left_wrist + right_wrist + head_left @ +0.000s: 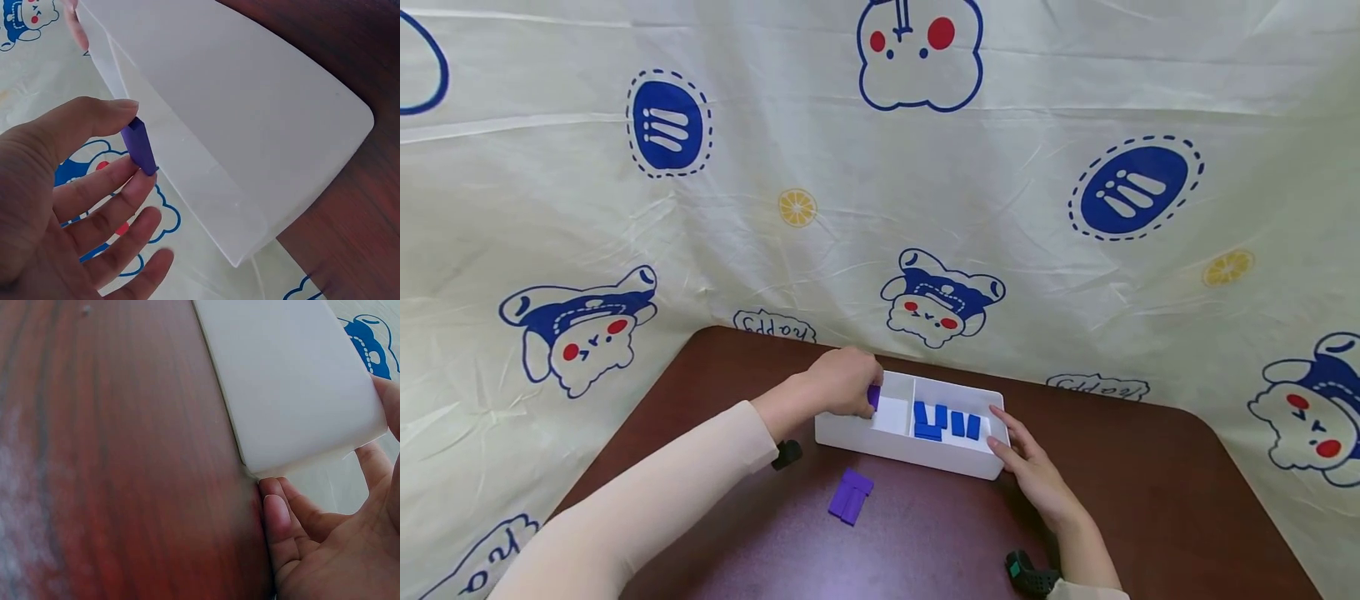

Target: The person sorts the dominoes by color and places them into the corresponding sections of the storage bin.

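My left hand pinches a small purple block between thumb and fingertips, over the left compartment of a white divided box. In the left wrist view the other fingers are spread and loosely bent beside the box's wall. My right hand grips the box's right end, thumb at the rim and fingers around the corner, as the right wrist view shows. Several blue blocks lie in the right compartment. On the table in front of the box, more purple blocks lie together.
The box stands near the back of a dark brown wooden table. Behind the table hangs a pale printed cloth. Dark straps sit at both wrists, the right one a black band.
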